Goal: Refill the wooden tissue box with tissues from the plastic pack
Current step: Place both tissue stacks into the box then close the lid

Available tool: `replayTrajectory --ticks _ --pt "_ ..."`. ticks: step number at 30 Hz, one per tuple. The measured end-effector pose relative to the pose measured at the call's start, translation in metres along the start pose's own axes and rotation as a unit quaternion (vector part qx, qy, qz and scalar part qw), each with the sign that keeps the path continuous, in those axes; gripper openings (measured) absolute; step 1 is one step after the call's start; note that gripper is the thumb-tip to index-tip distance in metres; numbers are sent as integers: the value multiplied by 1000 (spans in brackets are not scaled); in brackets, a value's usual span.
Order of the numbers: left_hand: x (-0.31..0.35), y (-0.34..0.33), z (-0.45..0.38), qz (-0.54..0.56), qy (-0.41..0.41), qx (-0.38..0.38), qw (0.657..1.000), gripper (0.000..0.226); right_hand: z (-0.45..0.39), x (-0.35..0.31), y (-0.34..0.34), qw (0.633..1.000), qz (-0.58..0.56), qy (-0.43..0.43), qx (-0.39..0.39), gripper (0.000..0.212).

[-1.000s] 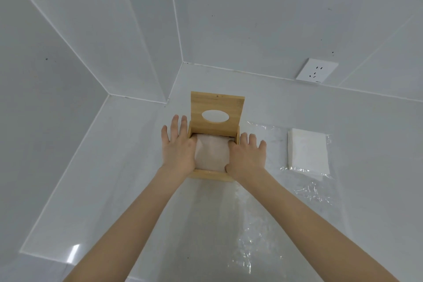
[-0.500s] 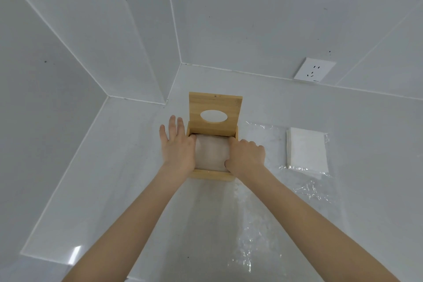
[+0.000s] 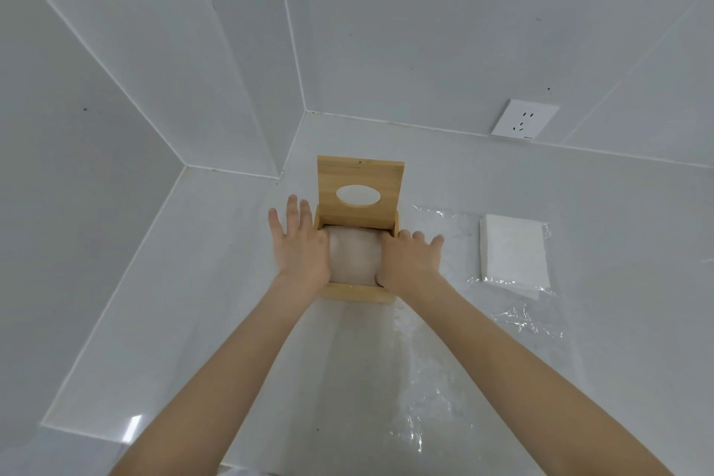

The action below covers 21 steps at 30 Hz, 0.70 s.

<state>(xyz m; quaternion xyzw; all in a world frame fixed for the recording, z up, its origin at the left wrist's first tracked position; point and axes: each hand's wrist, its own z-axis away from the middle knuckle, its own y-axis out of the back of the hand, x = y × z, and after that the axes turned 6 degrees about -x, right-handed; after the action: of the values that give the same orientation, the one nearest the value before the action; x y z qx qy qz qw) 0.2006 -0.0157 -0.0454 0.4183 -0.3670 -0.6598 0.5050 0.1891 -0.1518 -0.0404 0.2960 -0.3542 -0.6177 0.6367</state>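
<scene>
Both forearms reach forward, left hand (image 3: 299, 249) and right hand (image 3: 411, 263) palm-down, fingers spread and extended.

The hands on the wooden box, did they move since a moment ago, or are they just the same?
Only a little. The right hand curled its fingers half a second ago and has spread them flat again beside the tissues. The left hand kept pressing at the other side. The wooden tissue box, its raised lid, the leftover tissue stack and the plastic wrap stayed put.
</scene>
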Motion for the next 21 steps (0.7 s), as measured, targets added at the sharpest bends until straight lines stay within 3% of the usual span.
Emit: replayTrajectory --ticks 3,6,9,11,15,18,21 --pt "1 4 12 65 -12 53 996 32 18 19 0 994 -22 52 93 38" --pt "9 11 28 129 -27 156 979 22 41 46 2 966 -198 96 139 36" --pt "26 14 41 172 -60 315 932 17 60 79 -9 921 -358 99 117 32" --pt "42 18 51 228 -112 357 899 24 70 98 -24 905 -403 90 98 29" --pt "81 7 74 280 -281 314 862 34 87 125 -60 900 -425 64 70 31" --pt "111 -23 91 271 -388 215 854 42 102 137 -88 901 -426 45 69 36" --pt "134 -53 103 219 -439 107 865 57 116 145 -113 911 -402 21 89 42"
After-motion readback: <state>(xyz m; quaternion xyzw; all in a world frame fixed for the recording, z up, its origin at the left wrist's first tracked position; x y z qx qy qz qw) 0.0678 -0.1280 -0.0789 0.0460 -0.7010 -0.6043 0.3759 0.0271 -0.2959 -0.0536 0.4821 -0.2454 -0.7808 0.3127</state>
